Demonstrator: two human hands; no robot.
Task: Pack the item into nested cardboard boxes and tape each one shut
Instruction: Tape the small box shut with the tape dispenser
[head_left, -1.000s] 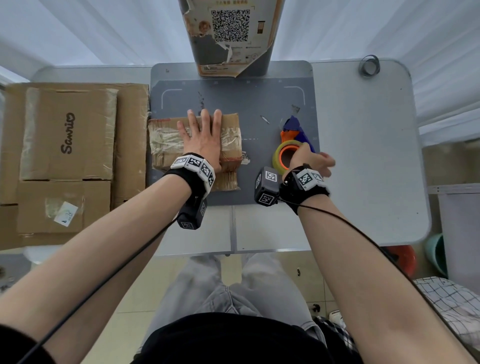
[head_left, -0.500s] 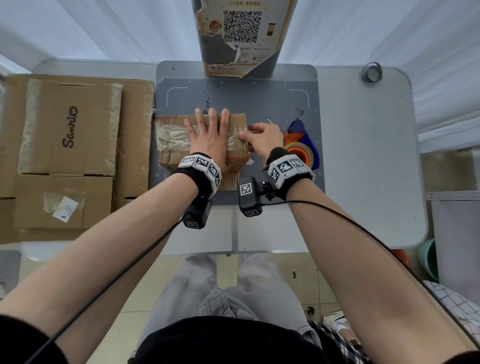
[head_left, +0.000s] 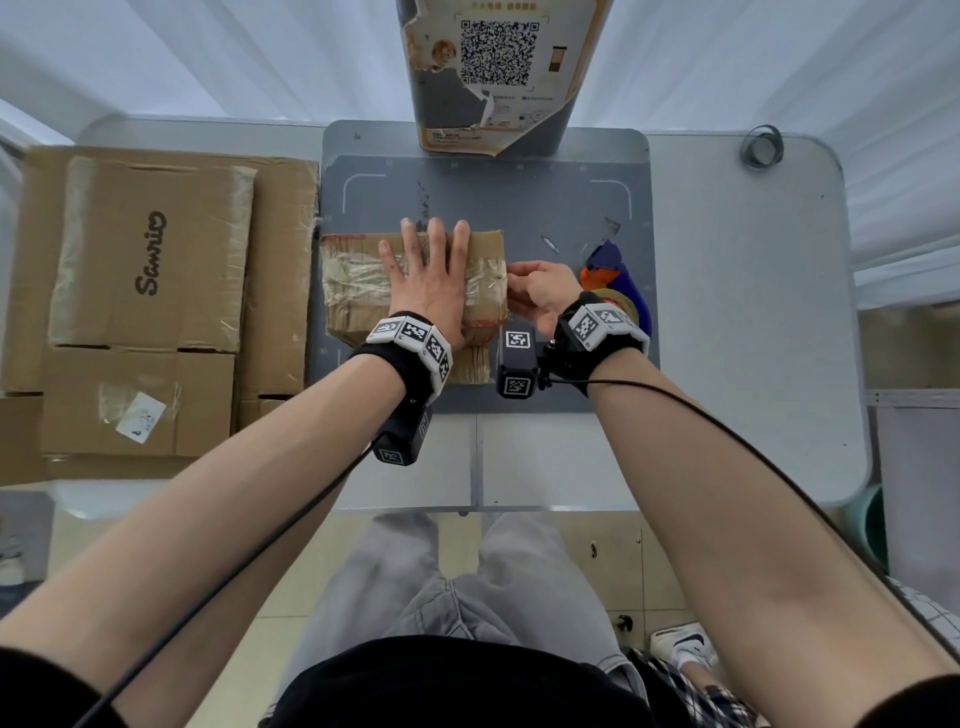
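A small brown cardboard box (head_left: 358, 286) lies flat directly under the left hand (head_left: 428, 283), whose open palm and straight fingers press on its top. The box is closed, worn and creased, with a wide band of clear shiny tape wrapped across its top. Its right end meets the fingertips of the right hand (head_left: 540, 296), which curl against that edge. Just beyond the right hand, partly hidden behind its wrist, lies a tape dispenser (head_left: 615, 275) with a blue and orange body and a roll of tape.
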